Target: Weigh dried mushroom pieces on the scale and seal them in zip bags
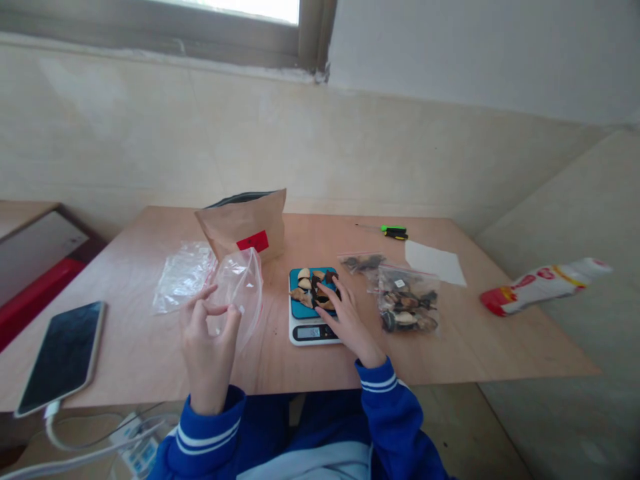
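My left hand (pixel 207 340) pinches a clear zip bag (pixel 239 287) between thumb and finger, holding it up left of the scale. A kitchen scale (pixel 300 337) with a blue top plate and a small display stands in front of me. On its plate lie several dried brown and pale slices (pixel 305 298), which look like dried mushroom pieces. My right hand (pixel 347 320) reaches over them from the right, its fingers spread and the tips at the pieces. Part of the slices is hidden under the fingers.
A brown paper pouch (pixel 245 223) stands behind the clear bags (pixel 183 277). Right of the scale are filled bags (pixel 409 300), white paper (pixel 435 260) and screwdrivers (pixel 395 231). A bottle (pixel 540 287) lies at the right; a cabled tablet (pixel 63 353) is at the left.
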Available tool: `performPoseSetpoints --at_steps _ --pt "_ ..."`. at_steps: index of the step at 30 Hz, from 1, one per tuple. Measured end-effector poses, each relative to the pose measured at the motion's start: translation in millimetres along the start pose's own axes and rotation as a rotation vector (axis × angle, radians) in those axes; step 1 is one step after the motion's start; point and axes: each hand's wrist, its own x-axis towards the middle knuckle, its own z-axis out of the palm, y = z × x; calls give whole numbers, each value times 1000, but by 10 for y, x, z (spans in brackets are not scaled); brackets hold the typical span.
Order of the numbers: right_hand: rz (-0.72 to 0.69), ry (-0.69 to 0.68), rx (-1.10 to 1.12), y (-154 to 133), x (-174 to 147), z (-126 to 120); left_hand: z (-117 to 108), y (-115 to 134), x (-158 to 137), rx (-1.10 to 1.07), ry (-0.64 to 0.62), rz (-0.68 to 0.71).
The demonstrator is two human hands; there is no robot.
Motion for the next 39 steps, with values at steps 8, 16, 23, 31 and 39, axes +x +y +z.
performPoseSetpoints --at_steps 8,16,23,31,39 --pt "9 87 34 26 42 33 175 75 -36 -53 -129 -29" --pt "112 265 576 -535 89 -307 404 162 -47 51 -113 -36" --pt "296 -45 1472 -1289 160 -254 438 241 -136 10 -172 -179" --pt "188 -173 669 -1148 148 -80 418 280 -273 -243 -104 -272" --pt "-113 -40 680 -1073 208 -317 388 15 -177 -388 25 -413"
